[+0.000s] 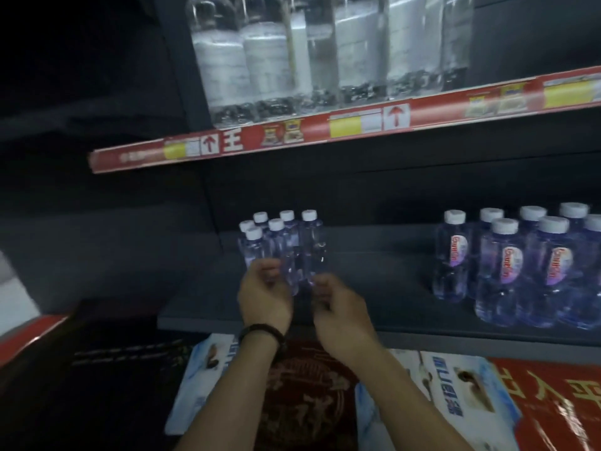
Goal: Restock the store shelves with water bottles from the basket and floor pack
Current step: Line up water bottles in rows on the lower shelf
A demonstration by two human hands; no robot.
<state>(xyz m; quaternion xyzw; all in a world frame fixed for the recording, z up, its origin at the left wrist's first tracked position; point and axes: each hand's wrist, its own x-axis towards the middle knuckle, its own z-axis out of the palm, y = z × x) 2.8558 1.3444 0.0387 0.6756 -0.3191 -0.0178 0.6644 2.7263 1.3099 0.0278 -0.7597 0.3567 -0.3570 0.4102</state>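
Red paper price strip [325, 125] with yellow-and-white tags and red arrows, running from 9 to 2 o'clock. At 6 o'clock, a dark red patterned box [305, 395] lies between pale blue printed cartons [461, 395]. At 4 o'clock, glossy red packaging [553, 402] with gold characters.

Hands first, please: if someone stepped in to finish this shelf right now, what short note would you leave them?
Left hand and right hand: both at the base of the small bottle cluster on the lower shelf; grip unclear.
A bigger labelled bottle group stands at the right.
Large bottles fill the upper shelf.
Done: two groups shelved.
Left: the gap between them; basket and floor pack not in view.
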